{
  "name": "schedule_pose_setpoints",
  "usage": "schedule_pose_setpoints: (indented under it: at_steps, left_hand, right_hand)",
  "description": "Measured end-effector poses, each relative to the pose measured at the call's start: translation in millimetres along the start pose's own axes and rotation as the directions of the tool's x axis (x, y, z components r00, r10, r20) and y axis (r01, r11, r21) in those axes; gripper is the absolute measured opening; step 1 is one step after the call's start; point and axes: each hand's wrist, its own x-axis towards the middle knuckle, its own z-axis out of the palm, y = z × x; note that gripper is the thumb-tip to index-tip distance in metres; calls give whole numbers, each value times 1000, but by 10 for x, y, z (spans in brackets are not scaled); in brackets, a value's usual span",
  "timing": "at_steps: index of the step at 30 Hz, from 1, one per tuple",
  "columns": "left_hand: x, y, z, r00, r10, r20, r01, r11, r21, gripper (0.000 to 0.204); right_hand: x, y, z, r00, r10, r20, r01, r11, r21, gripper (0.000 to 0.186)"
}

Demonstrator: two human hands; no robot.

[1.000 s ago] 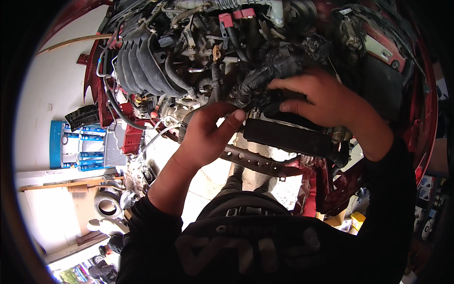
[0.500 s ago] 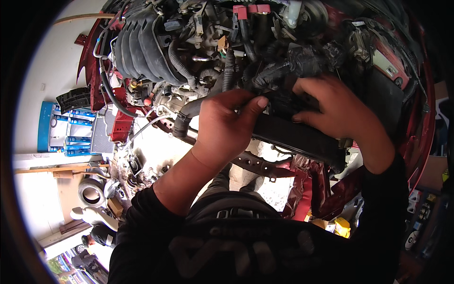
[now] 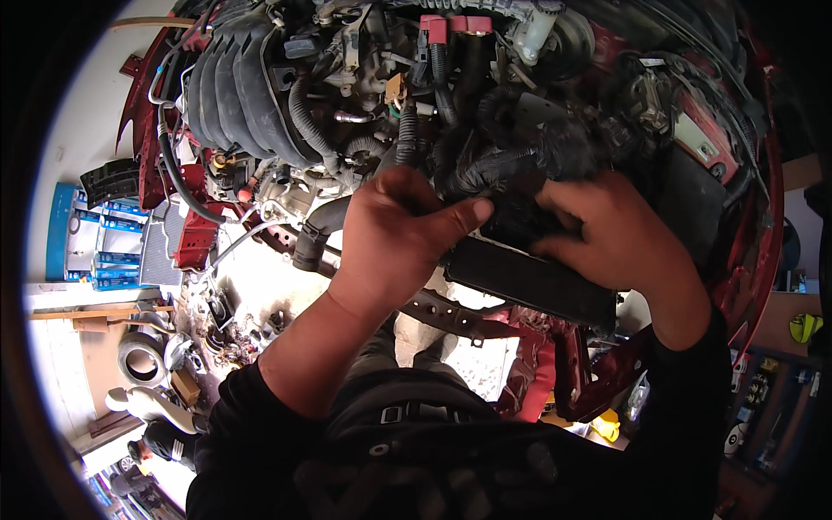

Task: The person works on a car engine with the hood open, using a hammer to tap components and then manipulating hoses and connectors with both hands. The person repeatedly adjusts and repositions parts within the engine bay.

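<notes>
My left hand (image 3: 390,238) is closed, thumb laid on top, at the near end of a black tape-wrapped wiring harness (image 3: 498,169) in the engine bay. Its other fingers are hidden behind the palm. Across from it my right hand (image 3: 611,230) is curled, thumb and fingers bent toward dark material beside the harness. What lies in its fingers is lost in shadow. Just below both hands a long black box-shaped part (image 3: 529,282) runs along the front of the bay.
A ribbed black engine cover (image 3: 234,100) and corrugated hoses (image 3: 407,134) fill the bay's left and middle. A black radiator hose (image 3: 316,234) stands left of my left hand. Bent red body metal (image 3: 572,373) hangs near my legs. A tyre (image 3: 141,358) and a person (image 3: 160,442) are far left.
The view has shifted a little, so the engine bay sits lower left. My left hand still grips the harness; my right hand has turned slightly, its fingers still curled.
</notes>
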Motion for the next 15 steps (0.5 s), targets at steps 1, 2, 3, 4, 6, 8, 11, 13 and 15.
schedule_pose_setpoints:
  at_steps: [1, 2, 3, 4, 6, 8, 11, 13, 15]
  left_hand:
    - [25, -3, -22, 999, -1, 37, 1, 1000, -12, 52]
    - [46, -4, -49, 998, -15, 69, 16, 1000, -21, 52]
    - [58, -3, -76, 995, -25, 100, 28, 999, -31, 51]
    - [80, 0, -100, 992, -20, 123, 24, 999, -30, 51]
    - [109, 12, -131, 986, -7, 169, 12, 999, -31, 50]
    - [116, 25, -141, 983, -30, 182, 38, 998, -40, 49]
    - [111, 32, -124, 979, -64, 194, 81, 993, -80, 47]
    - [104, 15, -108, 980, -60, 191, 83, 990, -114, 47]
    - [100, -14, -93, 983, -29, 179, 55, 988, -146, 47]
  right_hand:
    - [-5, -15, -1, 1000, 20, 8, -20, 1000, 3, 39]
    - [-12, -29, -3, 999, 43, 1, -43, 999, 5, 39]
    - [-17, -39, 2, 998, 62, 12, -62, 998, 20, 40]
    - [-17, -39, 3, 995, 101, 26, -102, 993, 56, 40]
    - [-19, -26, 15, 980, 172, 96, -185, 972, 147, 42]
    - [-22, 4, 31, 996, 78, 32, -80, 995, 65, 44]
    - [-36, 43, 66, 999, 26, -20, -26, 1000, 5, 47]
    - [-49, 56, 87, 999, 40, -28, -40, 999, 6, 47]
    - [-52, 58, 111, 997, 69, -20, -68, 997, 27, 47]
